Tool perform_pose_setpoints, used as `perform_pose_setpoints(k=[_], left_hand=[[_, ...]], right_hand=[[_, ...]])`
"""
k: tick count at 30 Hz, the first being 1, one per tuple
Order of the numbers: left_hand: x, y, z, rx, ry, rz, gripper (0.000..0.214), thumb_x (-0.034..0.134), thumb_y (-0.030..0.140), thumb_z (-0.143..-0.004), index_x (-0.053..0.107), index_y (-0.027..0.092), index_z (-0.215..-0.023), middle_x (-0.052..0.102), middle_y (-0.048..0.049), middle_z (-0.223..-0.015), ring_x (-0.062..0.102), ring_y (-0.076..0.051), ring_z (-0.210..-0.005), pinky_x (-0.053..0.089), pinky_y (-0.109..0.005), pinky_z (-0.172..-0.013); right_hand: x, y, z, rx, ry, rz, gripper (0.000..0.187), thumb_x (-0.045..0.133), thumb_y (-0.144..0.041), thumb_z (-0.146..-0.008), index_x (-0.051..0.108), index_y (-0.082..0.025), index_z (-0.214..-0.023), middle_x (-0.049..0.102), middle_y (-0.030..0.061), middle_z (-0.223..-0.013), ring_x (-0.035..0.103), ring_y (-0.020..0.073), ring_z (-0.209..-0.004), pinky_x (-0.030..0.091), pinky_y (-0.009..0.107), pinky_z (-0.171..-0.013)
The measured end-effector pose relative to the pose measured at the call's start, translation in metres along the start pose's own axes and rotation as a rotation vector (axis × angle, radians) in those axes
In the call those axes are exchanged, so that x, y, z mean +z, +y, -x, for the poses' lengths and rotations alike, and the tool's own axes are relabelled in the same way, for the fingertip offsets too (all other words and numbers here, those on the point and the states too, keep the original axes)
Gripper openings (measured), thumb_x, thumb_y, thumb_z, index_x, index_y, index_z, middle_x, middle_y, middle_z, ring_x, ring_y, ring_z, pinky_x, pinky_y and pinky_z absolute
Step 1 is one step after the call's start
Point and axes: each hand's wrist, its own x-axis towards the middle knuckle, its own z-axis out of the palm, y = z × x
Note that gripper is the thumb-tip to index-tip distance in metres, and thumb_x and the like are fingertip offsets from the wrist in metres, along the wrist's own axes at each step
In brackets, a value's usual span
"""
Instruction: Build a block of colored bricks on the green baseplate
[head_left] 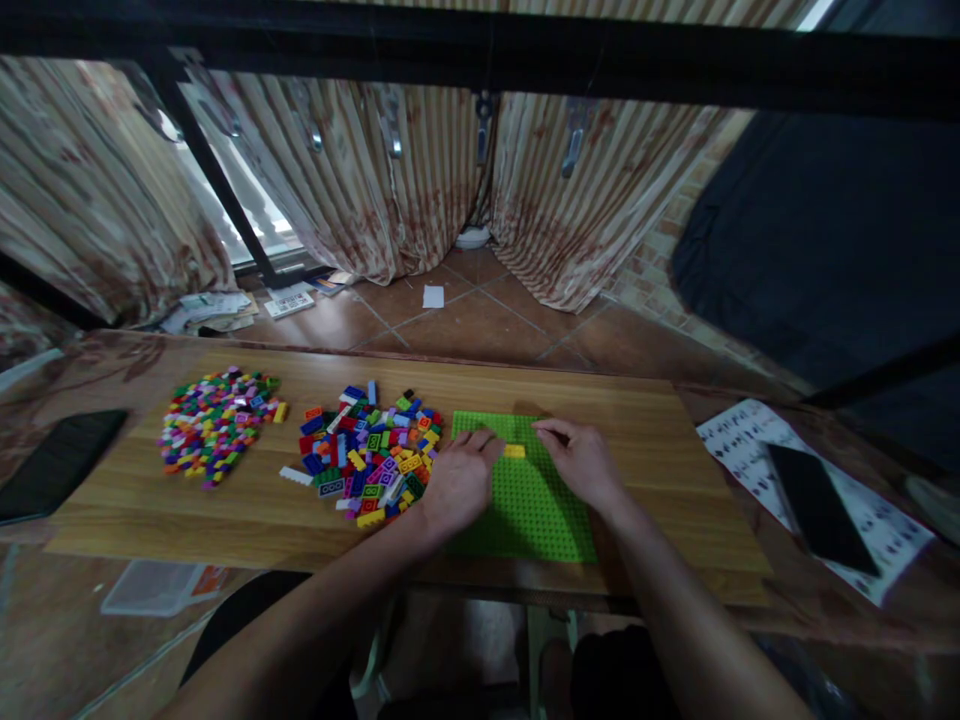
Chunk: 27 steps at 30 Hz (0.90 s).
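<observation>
Yellow plastic is showing between the two hands in the head view: a small yellow brick [514, 452] is sitting on the upper part of a green baseplate [536, 515], and from where I'm standing it is lying just right of the left hand [461, 478] and left of the right hand [581, 462]. The left hand is resting over the baseplate's left side, back upward, its fingers bending and its fingertips lying right at the brick's left end; I can't tell whether they are gripping it or only touching it. The right hand is hanging over the baseplate's right side, thumb and forefinger curling close together and pointing toward the brick, with some green showing between; whether anything tiny is being pinched there, I can't tell.

Mixed bricks [367, 450] are lying in a loose heap beside the left hand, and farther left a pile of smaller pieces [217, 425] is spreading over the wooden board [667, 450]. Off to the right, a dark flat device [821, 510] is resting on a printed sheet [739, 435].
</observation>
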Motion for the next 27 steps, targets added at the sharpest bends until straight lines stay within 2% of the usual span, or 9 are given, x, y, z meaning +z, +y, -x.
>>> perform_pose_setpoints(k=[4, 7, 13, 16, 20, 27], left_hand=[[-0.001, -0.006, -0.003, -0.076, 0.098, 0.112, 0.039, 0.044, 0.004, -0.085, 0.061, 0.018, -0.117, 0.064, -0.0072, -0.122, 0.061, -0.019, -0.107, 0.050, -0.033, -0.097], [-0.004, -0.013, -0.005, -0.139, 0.160, 0.204, 0.037, 0.042, 0.005, -0.087, 0.063, 0.017, -0.115, 0.068, -0.0080, -0.112, 0.065, -0.018, -0.100, 0.053, -0.031, -0.092], [-0.006, -0.015, -0.007, -0.205, 0.165, 0.268, 0.037, 0.042, 0.007, -0.087, 0.063, 0.016, -0.116, 0.070, -0.0082, -0.104, 0.067, -0.018, -0.093, 0.054, -0.032, -0.088], [-0.003, -0.008, -0.004, -0.168, 0.135, 0.223, 0.038, 0.042, 0.007, -0.087, 0.062, 0.016, -0.118, 0.069, -0.0083, -0.107, 0.064, -0.019, -0.098, 0.053, -0.033, -0.090], [0.000, 0.000, 0.000, -0.027, 0.055, 0.096, 0.040, 0.045, 0.006, -0.083, 0.060, 0.015, -0.119, 0.064, -0.0090, -0.117, 0.057, -0.022, -0.108, 0.047, -0.036, -0.098], [0.008, 0.009, 0.003, 0.096, -0.038, -0.043, 0.039, 0.041, 0.017, -0.092, 0.055, 0.016, -0.128, 0.059, -0.0091, -0.130, 0.052, -0.025, -0.115, 0.045, -0.041, -0.097]], right_hand=[[-0.003, 0.001, 0.000, 0.001, 0.019, 0.045, 0.026, 0.050, -0.029, -0.087, 0.075, -0.021, -0.091, 0.076, 0.0063, -0.093, 0.070, 0.0216, -0.085, 0.052, 0.035, -0.081], [-0.004, 0.001, 0.000, -0.002, 0.036, 0.065, 0.025, 0.051, -0.028, -0.087, 0.075, -0.022, -0.091, 0.076, 0.0060, -0.093, 0.070, 0.0218, -0.086, 0.052, 0.035, -0.082], [0.001, -0.002, 0.006, -0.047, 0.012, 0.088, 0.022, 0.053, -0.026, -0.085, 0.074, -0.024, -0.090, 0.075, 0.0050, -0.092, 0.068, 0.0215, -0.085, 0.051, 0.036, -0.081], [0.004, -0.005, 0.009, -0.078, -0.033, 0.098, 0.021, 0.054, -0.028, -0.086, 0.074, -0.024, -0.091, 0.073, 0.0049, -0.093, 0.067, 0.0211, -0.085, 0.050, 0.036, -0.081], [0.010, -0.006, 0.011, -0.095, -0.083, 0.130, 0.020, 0.054, -0.029, -0.086, 0.073, -0.024, -0.092, 0.072, 0.0055, -0.091, 0.066, 0.0221, -0.084, 0.049, 0.037, -0.080], [0.014, -0.003, 0.011, -0.106, -0.123, 0.150, 0.020, 0.055, -0.028, -0.086, 0.074, -0.023, -0.088, 0.072, 0.0064, -0.092, 0.066, 0.0225, -0.084, 0.049, 0.037, -0.079]])
